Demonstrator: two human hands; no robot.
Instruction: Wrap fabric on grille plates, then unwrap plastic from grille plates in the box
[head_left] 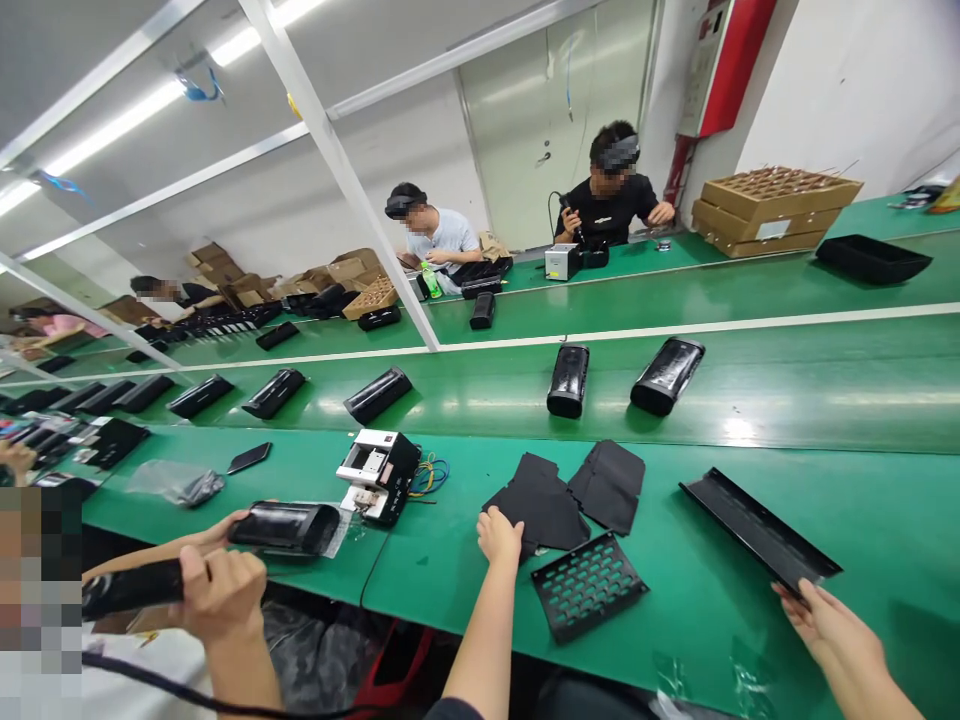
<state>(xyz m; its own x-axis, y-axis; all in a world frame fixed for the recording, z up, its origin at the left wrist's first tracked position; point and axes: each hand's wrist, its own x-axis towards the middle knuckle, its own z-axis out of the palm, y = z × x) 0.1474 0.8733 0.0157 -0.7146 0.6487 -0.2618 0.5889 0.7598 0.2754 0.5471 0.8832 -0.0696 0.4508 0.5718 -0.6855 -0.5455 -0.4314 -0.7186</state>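
My left hand point(501, 535) is at the near edge of a black flat sheet point(538, 495), its fingers closed on that edge. A second black sheet point(611, 485) lies just beyond, touching or nearly touching the first. Beside my left hand rests a black plastic grille point(589, 588) with rows of slots. My right hand point(832, 620) grips the near end of a long black plastic trough-shaped cover point(761, 525), thumb on top and fingers beneath. The cover slants across the right side of the bench.
A co-worker at left holds a black handheld tool point(135, 588) and a film-wrapped black case point(289, 528). A white and black machine point(379, 475) with wires stands near them. Black cases point(667, 375) lie along the green belt point(795, 375) behind the bench. Stacked cartons point(772, 215) stand far right.
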